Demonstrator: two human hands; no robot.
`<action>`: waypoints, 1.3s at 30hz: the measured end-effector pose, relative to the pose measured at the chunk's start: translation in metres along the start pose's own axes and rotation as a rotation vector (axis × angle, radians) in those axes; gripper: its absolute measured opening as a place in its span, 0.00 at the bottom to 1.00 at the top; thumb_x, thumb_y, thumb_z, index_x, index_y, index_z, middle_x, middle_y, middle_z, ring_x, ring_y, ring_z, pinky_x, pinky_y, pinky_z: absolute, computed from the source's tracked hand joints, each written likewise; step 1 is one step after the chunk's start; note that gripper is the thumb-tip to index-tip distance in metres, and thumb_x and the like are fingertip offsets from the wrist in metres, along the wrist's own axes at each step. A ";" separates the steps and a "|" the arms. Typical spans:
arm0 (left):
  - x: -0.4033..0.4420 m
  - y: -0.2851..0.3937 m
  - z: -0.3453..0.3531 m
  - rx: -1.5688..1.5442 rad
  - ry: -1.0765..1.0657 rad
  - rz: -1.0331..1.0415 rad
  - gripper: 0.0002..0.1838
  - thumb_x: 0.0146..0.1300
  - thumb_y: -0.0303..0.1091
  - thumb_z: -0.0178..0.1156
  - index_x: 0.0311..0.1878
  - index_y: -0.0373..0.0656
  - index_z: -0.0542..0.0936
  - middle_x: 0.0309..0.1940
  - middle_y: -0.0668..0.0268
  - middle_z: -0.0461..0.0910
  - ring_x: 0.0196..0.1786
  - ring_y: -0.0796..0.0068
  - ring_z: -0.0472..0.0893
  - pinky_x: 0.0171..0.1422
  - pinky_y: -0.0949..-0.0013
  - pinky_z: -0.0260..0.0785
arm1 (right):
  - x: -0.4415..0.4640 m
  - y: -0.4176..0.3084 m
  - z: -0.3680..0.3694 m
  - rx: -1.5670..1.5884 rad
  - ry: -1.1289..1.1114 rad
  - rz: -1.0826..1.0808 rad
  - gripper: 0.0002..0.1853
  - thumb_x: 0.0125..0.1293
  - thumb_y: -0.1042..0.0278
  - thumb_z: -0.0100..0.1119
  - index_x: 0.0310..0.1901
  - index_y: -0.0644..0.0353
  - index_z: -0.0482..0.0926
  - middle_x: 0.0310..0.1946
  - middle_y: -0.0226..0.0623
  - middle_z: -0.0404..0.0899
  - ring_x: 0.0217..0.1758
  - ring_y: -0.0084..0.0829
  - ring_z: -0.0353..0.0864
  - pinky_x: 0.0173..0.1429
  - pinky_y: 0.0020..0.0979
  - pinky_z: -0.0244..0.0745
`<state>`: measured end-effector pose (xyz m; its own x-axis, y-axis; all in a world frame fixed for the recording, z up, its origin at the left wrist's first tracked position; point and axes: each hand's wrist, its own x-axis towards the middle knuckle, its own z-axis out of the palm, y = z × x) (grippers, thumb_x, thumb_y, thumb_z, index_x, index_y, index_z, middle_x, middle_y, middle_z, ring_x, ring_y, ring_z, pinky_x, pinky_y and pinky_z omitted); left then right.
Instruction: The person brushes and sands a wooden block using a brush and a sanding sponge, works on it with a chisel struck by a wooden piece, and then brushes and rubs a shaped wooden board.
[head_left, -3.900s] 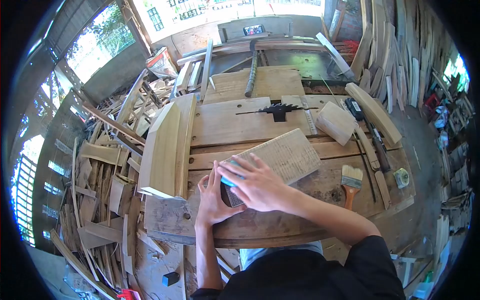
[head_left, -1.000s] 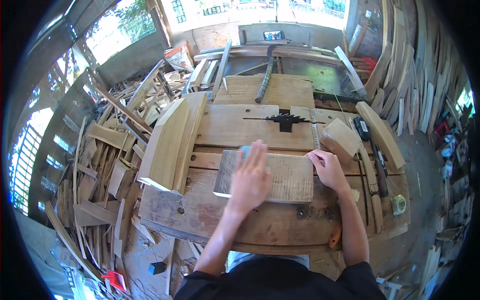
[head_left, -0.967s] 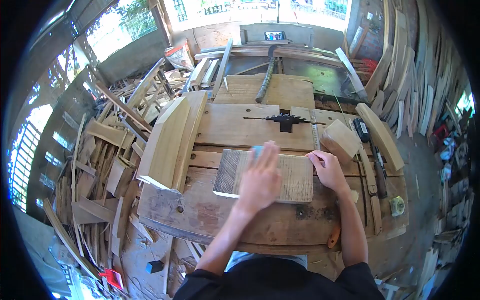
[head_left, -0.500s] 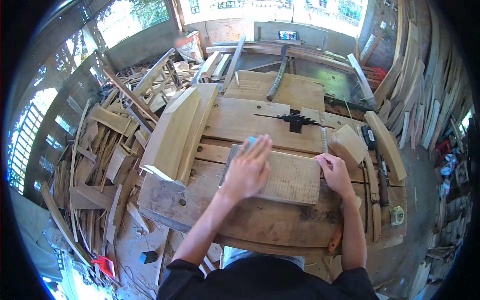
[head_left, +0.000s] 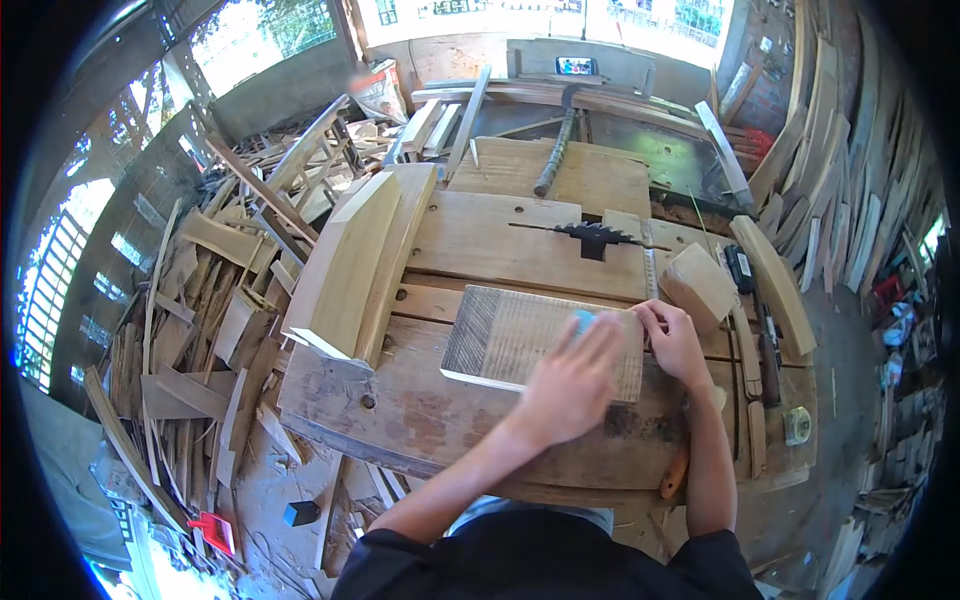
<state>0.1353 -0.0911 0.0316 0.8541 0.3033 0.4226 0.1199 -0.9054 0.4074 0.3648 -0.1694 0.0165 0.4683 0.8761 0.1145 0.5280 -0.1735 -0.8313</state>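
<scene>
A worn wooden desk (head_left: pixel 420 430) fills the middle of the frame, a toothed black blade (head_left: pixel 597 235) jutting above its slot. A striped board (head_left: pixel 510 325) lies at the centre, long planks (head_left: pixel 352 262) at left, and a wooden block (head_left: pixel 697 287), black device (head_left: pixel 738 270) and orange handle (head_left: pixel 675 472) at right.

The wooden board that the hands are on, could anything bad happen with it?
Maybe! The left hand, with a blue pad at its fingers, is close to the right hand, so they could bump. I can't see a clamp on the wooden board, so it might slip. Beyond it is a toothed saw blade; a hand sliding that far could get cut.
</scene>
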 end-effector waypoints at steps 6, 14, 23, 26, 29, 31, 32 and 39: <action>-0.036 -0.077 -0.063 0.239 0.131 -0.240 0.33 0.72 0.30 0.55 0.78 0.28 0.68 0.80 0.44 0.67 0.84 0.50 0.65 0.90 0.44 0.50 | 0.002 0.004 0.009 0.029 0.044 -0.074 0.15 0.83 0.64 0.56 0.50 0.69 0.87 0.41 0.48 0.90 0.44 0.33 0.90 0.53 0.36 0.84; 0.015 0.032 0.030 0.197 0.022 -0.056 0.35 0.71 0.34 0.55 0.78 0.23 0.66 0.80 0.43 0.67 0.86 0.51 0.62 0.90 0.45 0.49 | 0.000 0.004 0.004 0.015 0.037 -0.082 0.16 0.83 0.62 0.57 0.50 0.69 0.86 0.35 0.45 0.87 0.38 0.28 0.85 0.48 0.35 0.82; -0.004 0.022 0.002 0.030 0.038 -0.066 0.35 0.71 0.32 0.56 0.79 0.28 0.67 0.81 0.44 0.67 0.85 0.52 0.64 0.89 0.44 0.51 | -0.002 -0.008 -0.004 0.050 -0.035 0.027 0.18 0.84 0.59 0.57 0.49 0.70 0.86 0.32 0.41 0.85 0.35 0.24 0.83 0.43 0.32 0.80; -0.019 -0.028 -0.037 0.118 0.064 -0.212 0.36 0.69 0.30 0.57 0.79 0.29 0.67 0.80 0.44 0.67 0.85 0.50 0.63 0.90 0.44 0.50 | -0.003 -0.003 -0.002 0.098 -0.014 -0.001 0.18 0.83 0.60 0.57 0.48 0.70 0.86 0.32 0.43 0.85 0.34 0.24 0.83 0.43 0.32 0.80; -0.018 -0.065 -0.042 0.214 0.130 -0.306 0.35 0.70 0.31 0.56 0.79 0.29 0.67 0.81 0.43 0.66 0.86 0.50 0.63 0.90 0.44 0.48 | 0.000 0.007 0.002 0.071 0.008 -0.036 0.17 0.83 0.61 0.57 0.49 0.70 0.86 0.32 0.45 0.86 0.34 0.28 0.84 0.44 0.33 0.81; -0.007 -0.063 -0.035 0.305 0.164 -0.387 0.35 0.71 0.32 0.54 0.79 0.25 0.66 0.81 0.42 0.65 0.86 0.49 0.62 0.91 0.43 0.45 | 0.002 0.014 0.007 0.029 0.064 -0.156 0.16 0.84 0.63 0.56 0.49 0.68 0.88 0.31 0.36 0.86 0.29 0.20 0.80 0.36 0.28 0.78; 0.000 -0.051 -0.027 0.306 0.167 -0.387 0.35 0.71 0.32 0.54 0.79 0.25 0.66 0.81 0.42 0.65 0.86 0.49 0.62 0.91 0.43 0.45 | 0.002 0.014 0.007 0.027 0.063 -0.159 0.16 0.84 0.63 0.56 0.49 0.68 0.88 0.31 0.36 0.86 0.29 0.20 0.80 0.36 0.28 0.78; 0.022 0.021 0.031 0.048 0.100 -0.022 0.34 0.72 0.33 0.54 0.79 0.28 0.66 0.81 0.43 0.66 0.85 0.48 0.63 0.90 0.43 0.46 | 0.001 0.008 -0.003 0.094 -0.012 -0.063 0.16 0.83 0.62 0.56 0.49 0.67 0.87 0.33 0.43 0.86 0.32 0.28 0.84 0.41 0.32 0.79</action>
<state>0.1721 -0.1126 0.0246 0.7963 0.3494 0.4937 0.1642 -0.9105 0.3796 0.3715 -0.1707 0.0116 0.4274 0.8893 0.1626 0.4874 -0.0751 -0.8699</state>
